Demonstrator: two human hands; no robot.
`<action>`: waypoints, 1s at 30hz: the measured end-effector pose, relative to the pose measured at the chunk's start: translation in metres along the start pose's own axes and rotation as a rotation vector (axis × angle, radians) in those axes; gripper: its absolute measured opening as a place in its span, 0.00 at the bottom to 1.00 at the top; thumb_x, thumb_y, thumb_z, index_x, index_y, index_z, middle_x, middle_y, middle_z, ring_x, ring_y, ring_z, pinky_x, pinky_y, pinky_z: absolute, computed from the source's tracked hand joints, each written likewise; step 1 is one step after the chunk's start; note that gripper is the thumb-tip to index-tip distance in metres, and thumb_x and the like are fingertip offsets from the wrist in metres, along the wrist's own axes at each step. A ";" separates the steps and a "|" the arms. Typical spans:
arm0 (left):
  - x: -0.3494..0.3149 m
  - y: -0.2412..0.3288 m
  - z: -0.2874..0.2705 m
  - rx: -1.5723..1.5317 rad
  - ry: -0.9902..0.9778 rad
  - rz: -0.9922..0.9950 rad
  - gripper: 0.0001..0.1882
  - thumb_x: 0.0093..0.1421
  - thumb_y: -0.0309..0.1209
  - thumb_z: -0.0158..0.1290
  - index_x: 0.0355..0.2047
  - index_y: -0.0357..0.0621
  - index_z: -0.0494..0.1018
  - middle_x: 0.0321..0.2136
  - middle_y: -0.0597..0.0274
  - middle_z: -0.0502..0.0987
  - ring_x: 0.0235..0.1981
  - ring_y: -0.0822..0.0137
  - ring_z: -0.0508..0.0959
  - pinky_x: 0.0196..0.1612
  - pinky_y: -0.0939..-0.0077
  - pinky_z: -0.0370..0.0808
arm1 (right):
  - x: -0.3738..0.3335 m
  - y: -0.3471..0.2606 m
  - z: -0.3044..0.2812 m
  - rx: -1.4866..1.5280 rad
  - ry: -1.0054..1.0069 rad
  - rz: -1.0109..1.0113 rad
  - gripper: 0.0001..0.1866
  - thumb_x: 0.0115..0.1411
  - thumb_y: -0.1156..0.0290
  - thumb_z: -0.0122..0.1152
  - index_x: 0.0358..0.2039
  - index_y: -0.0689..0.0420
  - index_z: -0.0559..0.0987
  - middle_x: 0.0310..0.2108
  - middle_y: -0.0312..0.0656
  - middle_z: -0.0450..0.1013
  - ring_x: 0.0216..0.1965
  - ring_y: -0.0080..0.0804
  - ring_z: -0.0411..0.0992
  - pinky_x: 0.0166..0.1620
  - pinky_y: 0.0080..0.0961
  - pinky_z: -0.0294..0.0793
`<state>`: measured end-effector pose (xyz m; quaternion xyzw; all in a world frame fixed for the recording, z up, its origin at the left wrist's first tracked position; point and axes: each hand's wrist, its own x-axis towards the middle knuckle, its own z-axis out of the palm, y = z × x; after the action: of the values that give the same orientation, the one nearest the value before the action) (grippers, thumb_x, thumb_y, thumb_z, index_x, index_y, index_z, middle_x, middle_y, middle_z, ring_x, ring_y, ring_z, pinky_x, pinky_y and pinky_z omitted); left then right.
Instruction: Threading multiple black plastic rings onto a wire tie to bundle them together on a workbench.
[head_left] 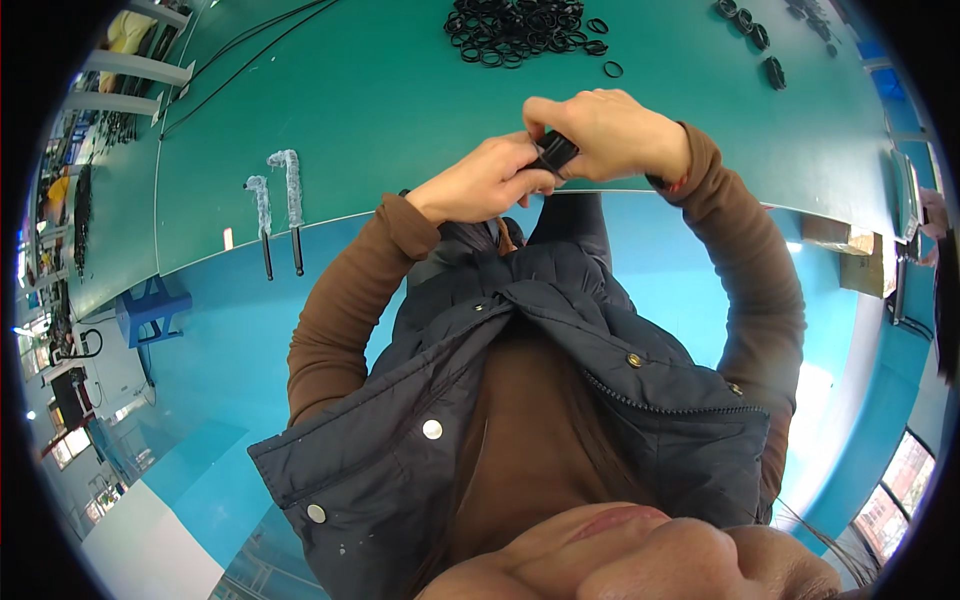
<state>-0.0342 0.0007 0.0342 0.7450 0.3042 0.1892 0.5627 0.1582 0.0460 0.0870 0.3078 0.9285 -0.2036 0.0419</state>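
Note:
Both of my hands meet at the near edge of the green table (380, 110), closed round a small black cylindrical part (558, 150). My left hand (490, 178) grips its lower left end between thumb and fingers. From the right, my right hand (610, 135) wraps over its upper end, its index finger and thumb curled round it. The fingers hide most of the part, so its full shape cannot be told. Beyond my hands lies a pile of black rings (515, 30), with a single black ring (613, 69) apart on its near side.
Left of my hands, two long tools (291, 190) with pale wrapped heads and black handles overhang the table edge. Several black rings stand in a row (757, 37) at the far right. Thin black cables (250, 70) cross the far left. A blue stool (152, 310) and cardboard boxes (865, 262) are below table height.

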 end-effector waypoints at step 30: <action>-0.013 -0.013 0.004 -0.760 0.049 -0.124 0.12 0.66 0.32 0.44 0.36 0.35 0.71 0.43 0.52 0.72 0.37 0.70 0.73 0.40 0.73 0.76 | -0.001 0.008 0.049 1.099 0.247 0.089 0.14 0.59 0.75 0.52 0.45 0.65 0.71 0.32 0.37 0.73 0.29 0.18 0.71 0.33 0.15 0.73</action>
<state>-0.0442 -0.0080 0.0217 0.4588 0.2701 0.2718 0.8017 0.1609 0.0316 0.0399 0.3447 0.6701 -0.6177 -0.2251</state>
